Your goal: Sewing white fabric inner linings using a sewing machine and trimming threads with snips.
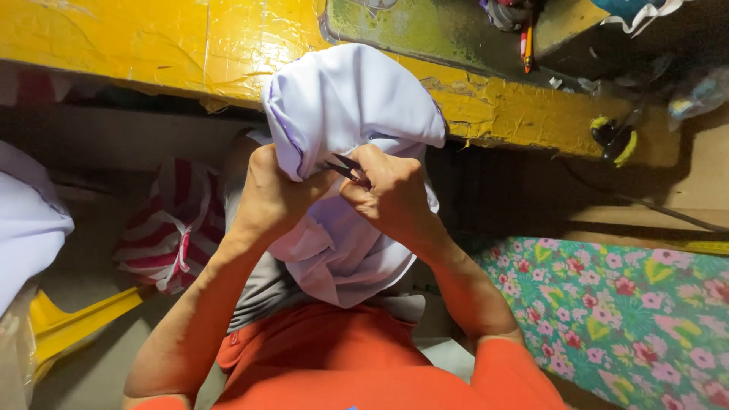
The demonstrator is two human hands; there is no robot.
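Note:
A pale lilac-white garment (349, 106) is bunched up in front of me, over my lap. My left hand (269, 193) grips a fold of it from the left side. My right hand (391, 193) is closed around small dark thread snips (345, 168), whose tips point left into the fabric right beside my left hand's fingers. The lower part of the garment hangs down between my forearms onto my grey and orange clothing.
A yellow taped table edge (228, 53) runs across the top, with a green worn panel (425, 30). A floral cloth (623, 304) lies at right, a red-and-white striped bag (171, 228) at left, more white fabric (26, 220) far left.

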